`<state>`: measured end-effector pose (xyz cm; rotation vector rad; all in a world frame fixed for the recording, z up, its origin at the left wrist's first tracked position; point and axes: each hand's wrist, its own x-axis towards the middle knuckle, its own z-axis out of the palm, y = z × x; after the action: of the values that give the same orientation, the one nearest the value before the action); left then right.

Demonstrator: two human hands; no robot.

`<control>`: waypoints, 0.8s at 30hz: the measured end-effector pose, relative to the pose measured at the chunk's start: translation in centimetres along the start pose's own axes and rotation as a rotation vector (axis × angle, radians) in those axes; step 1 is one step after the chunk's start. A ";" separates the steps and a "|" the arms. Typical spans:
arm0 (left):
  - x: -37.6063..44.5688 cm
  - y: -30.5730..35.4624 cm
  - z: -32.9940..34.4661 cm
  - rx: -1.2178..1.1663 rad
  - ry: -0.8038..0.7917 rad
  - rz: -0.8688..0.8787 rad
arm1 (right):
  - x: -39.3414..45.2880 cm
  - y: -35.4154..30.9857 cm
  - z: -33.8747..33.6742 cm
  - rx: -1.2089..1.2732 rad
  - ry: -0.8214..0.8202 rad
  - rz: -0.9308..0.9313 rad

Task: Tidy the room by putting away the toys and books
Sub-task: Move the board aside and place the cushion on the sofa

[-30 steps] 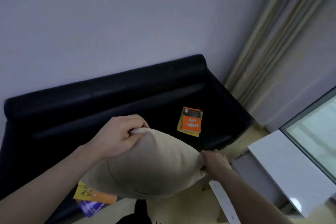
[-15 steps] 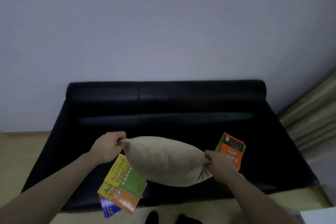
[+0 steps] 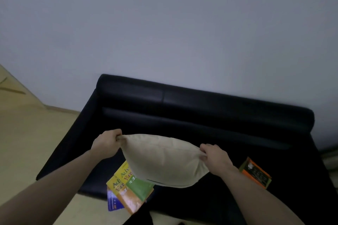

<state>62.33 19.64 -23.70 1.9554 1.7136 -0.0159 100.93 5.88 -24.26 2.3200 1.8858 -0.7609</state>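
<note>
The beige cushion is gripped at opposite corners by the left hand and right hand, directly above the yellow-green books, nearest the left hand, on the black sofa.

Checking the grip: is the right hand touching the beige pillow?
Touching. The head view shows the right hand pinching the beige pillow at its right corner.

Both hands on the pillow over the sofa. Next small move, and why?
Probably set the beige pillow down toward the back of the black sofa. The left hand and right hand each grip a corner, holding it above the seat, so neither is free for the yellow-green book or the orange book lying near the front edge.
</note>
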 end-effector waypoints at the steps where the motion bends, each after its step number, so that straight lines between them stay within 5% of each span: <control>1: 0.8 -0.6 -0.4 -0.009 0.010 -0.002 | 1.1 -0.6 -0.1 0.004 0.012 -0.013; 24: 19.2 -10.5 -3.5 0.100 -0.099 -0.095 | 19.9 -11.2 4.0 0.080 -0.017 0.122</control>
<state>55.20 39.16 -31.40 1.9079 1.7692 -0.2336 91.77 25.29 -32.93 2.4405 1.7187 -0.8544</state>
